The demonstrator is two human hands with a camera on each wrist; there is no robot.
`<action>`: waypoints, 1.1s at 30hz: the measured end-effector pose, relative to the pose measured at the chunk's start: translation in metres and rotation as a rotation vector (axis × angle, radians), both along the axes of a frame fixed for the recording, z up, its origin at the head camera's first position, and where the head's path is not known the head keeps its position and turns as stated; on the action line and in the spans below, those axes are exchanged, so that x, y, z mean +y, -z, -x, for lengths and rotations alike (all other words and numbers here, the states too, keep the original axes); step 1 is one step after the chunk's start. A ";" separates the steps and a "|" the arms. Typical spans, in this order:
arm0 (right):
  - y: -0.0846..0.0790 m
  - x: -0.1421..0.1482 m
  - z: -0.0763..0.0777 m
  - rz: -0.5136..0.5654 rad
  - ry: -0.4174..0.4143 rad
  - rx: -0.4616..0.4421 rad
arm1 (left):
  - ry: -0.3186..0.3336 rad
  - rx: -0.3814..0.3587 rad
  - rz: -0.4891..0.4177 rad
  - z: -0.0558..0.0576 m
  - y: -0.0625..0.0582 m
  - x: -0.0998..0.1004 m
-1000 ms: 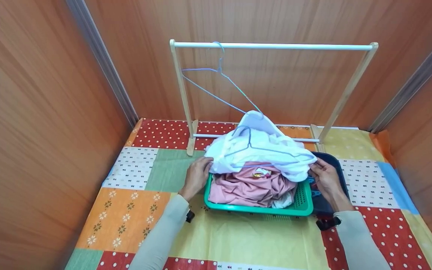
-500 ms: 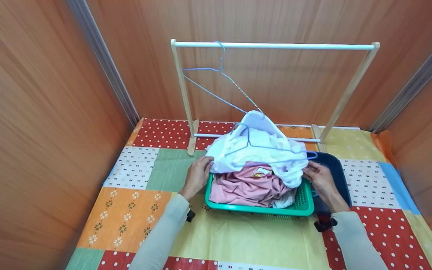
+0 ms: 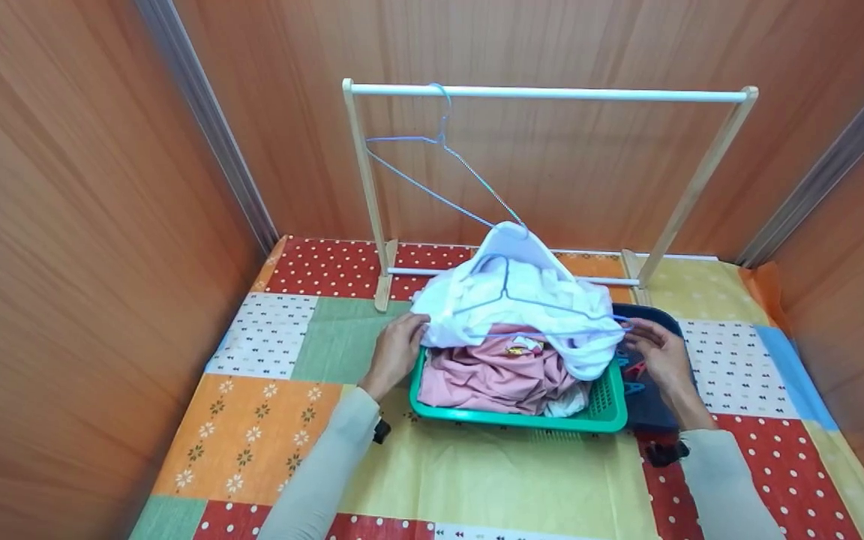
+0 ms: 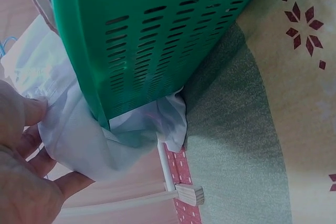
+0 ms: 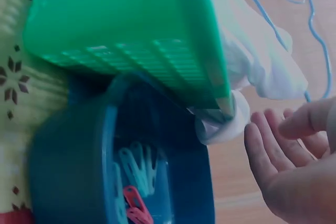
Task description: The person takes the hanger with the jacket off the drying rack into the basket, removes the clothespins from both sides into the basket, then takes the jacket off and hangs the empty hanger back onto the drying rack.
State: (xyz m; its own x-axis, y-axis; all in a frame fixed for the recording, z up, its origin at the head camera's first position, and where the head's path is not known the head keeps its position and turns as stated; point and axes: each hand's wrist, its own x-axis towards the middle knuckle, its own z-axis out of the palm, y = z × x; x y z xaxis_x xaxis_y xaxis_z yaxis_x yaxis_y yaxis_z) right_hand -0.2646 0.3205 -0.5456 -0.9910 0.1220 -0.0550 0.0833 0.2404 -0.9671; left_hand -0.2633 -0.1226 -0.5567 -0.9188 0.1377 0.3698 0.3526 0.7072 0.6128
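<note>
Head cam: we get bright, fairly even light, w/ the white cloth (image 3: pixel 544 277) atop the green basket (image 3: pixel 514 419) nearly washed out. L wrist pic's dimmer; we see soft, dark shadow on the tablecloth (image 4: pixel 226 103) beside the basket. R wrist pic's hazy, w/ pale glare on the basket's wall & blurry clothespins (image 5: pixel 135 169) next to it.

The green basket (image 3: pixel 514 418) looks like glossy plastic (smooth, too), the white garment (image 3: pixel 544 285) matt cloth.
</note>
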 end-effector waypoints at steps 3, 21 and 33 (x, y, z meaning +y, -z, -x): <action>-0.004 -0.001 -0.001 -0.074 0.087 0.114 | 0.004 0.003 0.003 0.000 0.000 0.000; -0.025 -0.026 0.002 -0.630 -0.097 0.604 | 0.011 0.002 -0.015 0.000 0.000 -0.001; -0.022 -0.033 0.006 -0.670 -0.182 0.495 | 0.006 0.003 -0.010 0.000 -0.001 -0.001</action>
State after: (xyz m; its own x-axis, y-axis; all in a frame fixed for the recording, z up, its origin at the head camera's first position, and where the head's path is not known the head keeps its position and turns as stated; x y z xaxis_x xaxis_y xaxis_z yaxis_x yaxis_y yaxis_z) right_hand -0.2703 0.2877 -0.5241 -0.8891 -0.1889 0.4168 -0.4068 0.7437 -0.5306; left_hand -0.2631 -0.1234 -0.5561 -0.9169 0.1396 0.3739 0.3588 0.6988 0.6189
